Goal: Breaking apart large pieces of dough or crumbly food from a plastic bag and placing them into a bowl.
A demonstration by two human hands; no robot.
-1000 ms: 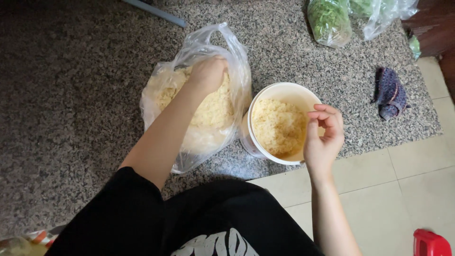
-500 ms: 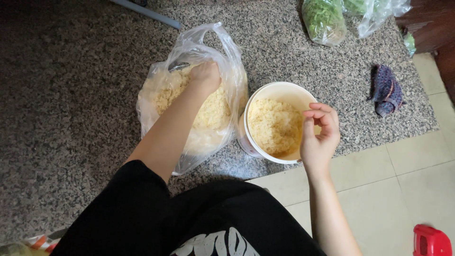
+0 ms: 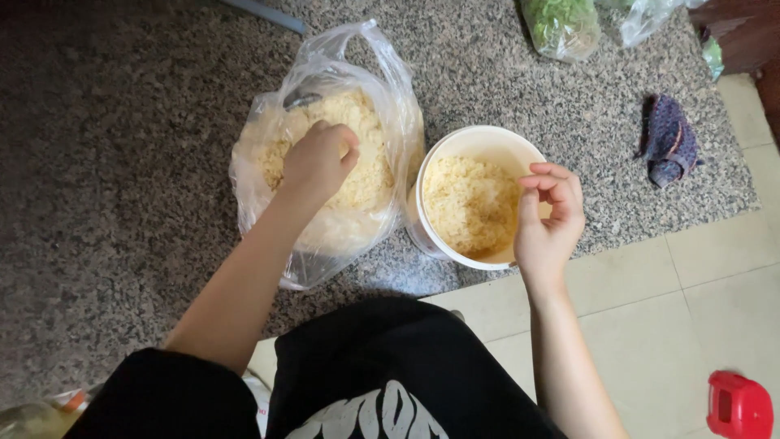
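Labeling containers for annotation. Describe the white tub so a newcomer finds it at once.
Start on the speckled granite slab and go to its front edge, where it meets the pale floor tiles. The white tub stands there, under the right hand, right of the clear plastic bag. Both hold yellow crumbly food, but only the tub is round, rigid and opaque.
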